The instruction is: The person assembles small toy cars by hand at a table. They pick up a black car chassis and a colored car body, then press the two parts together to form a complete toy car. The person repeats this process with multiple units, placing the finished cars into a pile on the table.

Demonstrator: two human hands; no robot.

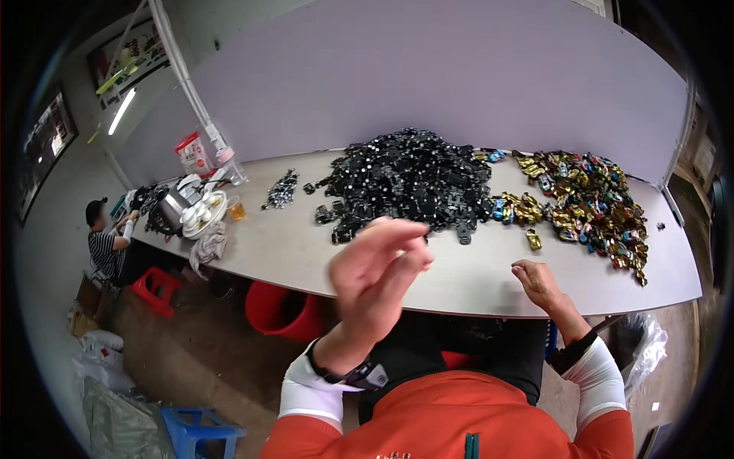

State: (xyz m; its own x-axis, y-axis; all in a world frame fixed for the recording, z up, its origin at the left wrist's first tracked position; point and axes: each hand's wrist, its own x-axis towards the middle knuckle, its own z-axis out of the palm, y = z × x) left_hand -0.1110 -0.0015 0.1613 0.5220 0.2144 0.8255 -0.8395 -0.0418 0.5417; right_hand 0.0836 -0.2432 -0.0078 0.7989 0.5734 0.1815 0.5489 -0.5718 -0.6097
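Note:
My left hand [376, 271] is raised over the front edge of the table, large in view, with fingers curled and thumb drawn toward them. Whatever may be between the fingertips does not show. Low at the table's front edge, my right hand [541, 284] has its fingers bent together, tips to the left; anything in them is hidden. Behind my left hand lies a big heap of small black plastic parts [413, 176], like toy car bases. A pile of shiny gold and coloured toy car bodies [600, 203] spreads at the right. One gold body [534, 239] lies apart, nearest my right hand.
Small silvery parts [283, 190] lie left of the black heap. Farther left are a cup of amber drink [237, 209], a white tray [205, 222], a kettle [170, 206] and a cloth [209, 246]. A red bucket [283, 312] stands below the table; a person [107, 241] sits far left.

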